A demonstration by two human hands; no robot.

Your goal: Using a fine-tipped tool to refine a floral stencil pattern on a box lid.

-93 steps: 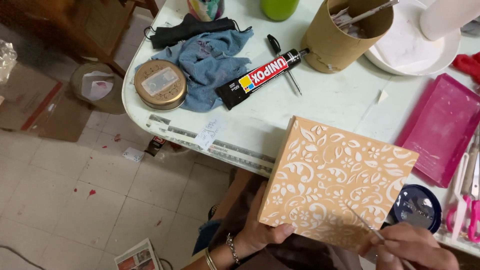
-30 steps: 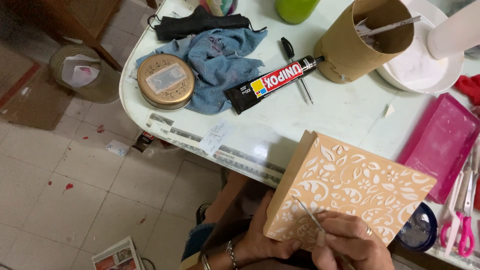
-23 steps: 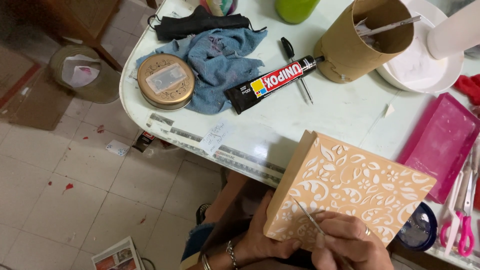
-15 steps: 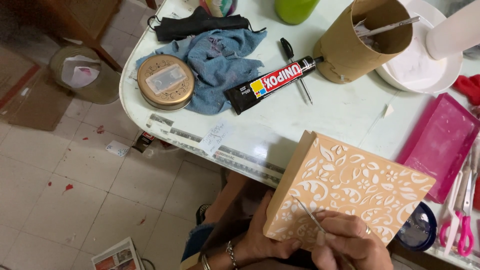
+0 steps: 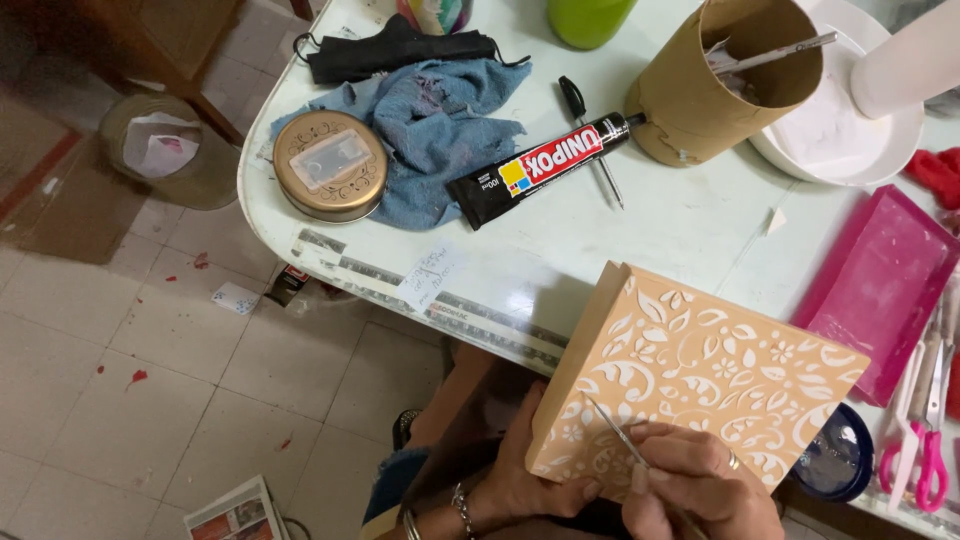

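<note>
right hand (image 5: pixel 690 485) cut off by bottom edge; left hand (image 5: pixel 530 480) fingers hidden under box (image 5: pixel 700 380); brush (image 5: pixel 615 435) tip too small to tell; scissors (image 5: pixel 925 440) cut by right edge

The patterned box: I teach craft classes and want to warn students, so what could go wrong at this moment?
The peach box with the white floral pattern is propped at the table edge, steadied only by the left hand; a slip could tip it toward the floor. The thin tool in the right hand touches the pattern, so a jolt might mar it. The black glue tube lies close and could get knocked.
</note>
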